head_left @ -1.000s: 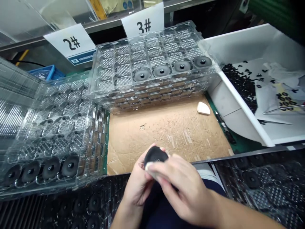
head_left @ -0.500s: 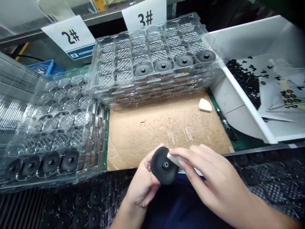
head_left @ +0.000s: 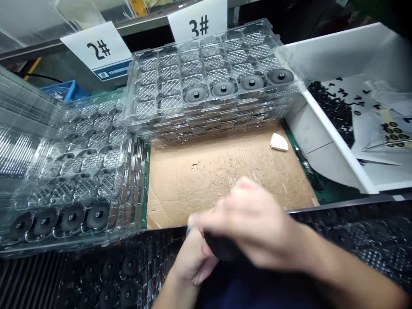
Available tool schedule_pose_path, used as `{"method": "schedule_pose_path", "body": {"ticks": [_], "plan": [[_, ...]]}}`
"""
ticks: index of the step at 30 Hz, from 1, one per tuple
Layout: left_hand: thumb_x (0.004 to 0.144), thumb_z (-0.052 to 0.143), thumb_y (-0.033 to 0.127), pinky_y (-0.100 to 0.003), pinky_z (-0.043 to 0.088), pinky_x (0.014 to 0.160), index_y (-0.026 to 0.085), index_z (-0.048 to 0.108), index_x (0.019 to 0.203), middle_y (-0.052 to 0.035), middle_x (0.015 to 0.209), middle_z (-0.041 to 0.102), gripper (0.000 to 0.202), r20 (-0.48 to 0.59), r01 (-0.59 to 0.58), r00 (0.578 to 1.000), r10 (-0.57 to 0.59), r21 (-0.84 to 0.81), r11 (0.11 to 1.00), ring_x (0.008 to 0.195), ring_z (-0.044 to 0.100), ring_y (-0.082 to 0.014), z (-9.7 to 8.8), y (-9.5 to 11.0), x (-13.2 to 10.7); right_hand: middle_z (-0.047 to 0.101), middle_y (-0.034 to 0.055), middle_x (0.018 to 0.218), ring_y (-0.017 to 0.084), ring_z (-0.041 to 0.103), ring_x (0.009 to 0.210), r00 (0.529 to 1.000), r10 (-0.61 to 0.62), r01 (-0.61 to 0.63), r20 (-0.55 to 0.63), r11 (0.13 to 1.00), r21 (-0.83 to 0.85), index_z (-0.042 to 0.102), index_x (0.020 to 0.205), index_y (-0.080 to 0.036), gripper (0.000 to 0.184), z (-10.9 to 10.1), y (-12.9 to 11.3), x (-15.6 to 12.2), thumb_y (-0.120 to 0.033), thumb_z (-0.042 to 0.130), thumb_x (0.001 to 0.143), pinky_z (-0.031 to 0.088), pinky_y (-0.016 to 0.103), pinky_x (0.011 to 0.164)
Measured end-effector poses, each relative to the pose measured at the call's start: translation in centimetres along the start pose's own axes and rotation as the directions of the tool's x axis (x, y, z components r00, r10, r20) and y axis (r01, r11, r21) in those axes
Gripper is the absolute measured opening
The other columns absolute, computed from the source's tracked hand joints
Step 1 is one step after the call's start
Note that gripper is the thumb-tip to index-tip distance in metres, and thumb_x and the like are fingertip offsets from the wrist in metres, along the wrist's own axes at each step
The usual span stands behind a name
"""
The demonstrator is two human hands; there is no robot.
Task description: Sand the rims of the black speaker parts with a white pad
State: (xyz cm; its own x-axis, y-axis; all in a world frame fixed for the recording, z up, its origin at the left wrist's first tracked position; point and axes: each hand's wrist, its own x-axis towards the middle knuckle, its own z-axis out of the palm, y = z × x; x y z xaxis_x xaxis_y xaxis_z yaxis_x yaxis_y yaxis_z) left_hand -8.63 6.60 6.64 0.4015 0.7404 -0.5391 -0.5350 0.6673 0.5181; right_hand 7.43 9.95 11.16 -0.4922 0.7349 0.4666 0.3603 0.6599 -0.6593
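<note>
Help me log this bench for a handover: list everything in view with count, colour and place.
Tray stacks: two, clear, back centre and left
Tray discs: eight, black, four along each stack's front row
Numbered signs: two, white, behind the trays
Blue bin: one, blue, back left
Cardboard: one, brown, centre
Wedge: one, white, cardboard's right side
Slim tool: one, mostly black, right of cardboard
White bin: one, white, right
Small parts: uncountable, black, inside bin
Lower discs: several, black, below bench edge
Held disc: one, black, between hands
Left hand: one, bare, lower centre
Right hand: one, bare, lower centre, blurred
</note>
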Motion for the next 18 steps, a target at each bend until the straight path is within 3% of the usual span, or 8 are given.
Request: {"method": "schedule_pose_path", "body": {"ticks": [2, 4, 5, 8, 11, 15, 16, 18], "plan": [[0.048, 0.087, 0.037, -0.029, 0.055, 0.077, 0.022, 0.07, 0.102, -0.0049, 0.103, 0.07, 0.058, 0.084, 0.036, 0.996, -0.032, -0.052, 0.998, 0.094, 0.067, -0.0265, 0.1, 0.3, -0.1, 0.067, 0.0009, 0.085, 0.014, 0.056, 0.07, 0.96, 0.262, -0.268, -0.101, 0.962, -0.051, 0.064, 0.108, -0.02, 0.023, 0.1, 2.1, -1.0, -0.02, 0.046, 0.094, 0.04, 0.029, 0.068], [0.054, 0.085, 0.034, -0.028, 0.055, 0.08, 0.027, 0.067, 0.109, -0.0049, 0.116, 0.066, 0.058, 0.137, 0.069, 0.989, -0.055, -0.096, 0.993, 0.1, 0.065, -0.0259, 0.0, 0.7, -0.3, 0.066, 0.0019, 0.084, 0.015, 0.056, 0.067, 0.861, 0.485, -0.502, -0.154, 0.86, -0.092, 0.065, 0.109, -0.021, 0.022, 0.9, 4.0, -3.0, -0.024, 0.05, 0.093, 0.042, 0.028, 0.065], [0.056, 0.085, 0.034, -0.028, 0.054, 0.082, 0.028, 0.066, 0.111, -0.0055, 0.12, 0.065, 0.059, 0.144, 0.075, 0.988, -0.059, -0.113, 0.991, 0.103, 0.064, -0.0263, -0.2, 0.8, -0.3, 0.066, 0.0024, 0.084, 0.015, 0.056, 0.067, 0.826, 0.545, -0.56, -0.143, 0.822, -0.104, 0.065, 0.111, -0.022, 0.024, 1.7, 4.6, -4.3, -0.026, 0.049, 0.093, 0.043, 0.028, 0.064], [0.053, 0.085, 0.038, -0.028, 0.054, 0.084, 0.026, 0.067, 0.11, -0.0064, 0.12, 0.065, 0.06, 0.147, 0.064, 0.988, -0.039, -0.163, 0.984, 0.103, 0.064, -0.0258, -0.8, 0.8, -0.1, 0.068, 0.0028, 0.083, 0.017, 0.061, 0.07, 0.818, 0.575, -0.574, -0.022, 0.814, -0.094, 0.067, 0.106, -0.023, 0.026, 4.5, 5.3, -8.3, -0.028, 0.045, 0.095, 0.046, 0.03, 0.065], [0.055, 0.081, 0.043, -0.028, 0.054, 0.084, 0.025, 0.067, 0.109, -0.0066, 0.119, 0.065, 0.059, 0.137, 0.05, 0.99, -0.023, -0.201, 0.978, 0.102, 0.065, -0.0251, -1.2, 0.5, 0.4, 0.068, 0.0013, 0.076, 0.017, 0.062, 0.068, 0.812, 0.582, -0.579, 0.029, 0.812, -0.079, 0.069, 0.099, -0.024, 0.024, 5.4, 4.6, -9.6, -0.028, 0.045, 0.094, 0.046, 0.029, 0.06], [0.058, 0.08, 0.042, -0.03, 0.053, 0.086, 0.025, 0.065, 0.111, -0.0057, 0.12, 0.064, 0.058, 0.084, 0.018, 0.996, -0.004, -0.161, 0.987, 0.105, 0.063, -0.0272, -0.9, 0.0, 1.0, 0.067, 0.0051, 0.096, 0.018, 0.063, 0.079, 0.771, 0.614, -0.623, -0.167, 0.782, -0.002, 0.061, 0.115, -0.022, 0.026, 2.7, 2.0, -5.7, -0.028, 0.047, 0.094, 0.048, 0.029, 0.062], [0.058, 0.08, 0.043, -0.031, 0.052, 0.087, 0.025, 0.064, 0.113, -0.0055, 0.12, 0.064, 0.06, 0.059, -0.003, 0.998, 0.012, -0.146, 0.989, 0.107, 0.062, -0.0272, -0.8, -0.1, 1.0, 0.066, 0.0053, 0.101, 0.019, 0.062, 0.084, 0.784, 0.571, -0.584, -0.244, 0.811, 0.023, 0.06, 0.115, -0.023, 0.024, 2.0, 1.1, -4.3, -0.026, 0.048, 0.094, 0.049, 0.03, 0.067], [0.059, 0.08, 0.044, -0.032, 0.049, 0.093, 0.026, 0.061, 0.118, -0.0052, 0.119, 0.064, 0.064, -0.005, -0.052, 0.999, 0.052, -0.118, 0.992, 0.111, 0.058, -0.0267, -0.6, -0.4, 1.1, 0.066, 0.0066, 0.104, 0.02, 0.061, 0.088, 0.874, 0.388, -0.405, -0.294, 0.914, 0.004, 0.059, 0.115, -0.019, 0.025, 1.4, -0.6, -2.0, -0.019, 0.046, 0.093, 0.048, 0.033, 0.075]]}}
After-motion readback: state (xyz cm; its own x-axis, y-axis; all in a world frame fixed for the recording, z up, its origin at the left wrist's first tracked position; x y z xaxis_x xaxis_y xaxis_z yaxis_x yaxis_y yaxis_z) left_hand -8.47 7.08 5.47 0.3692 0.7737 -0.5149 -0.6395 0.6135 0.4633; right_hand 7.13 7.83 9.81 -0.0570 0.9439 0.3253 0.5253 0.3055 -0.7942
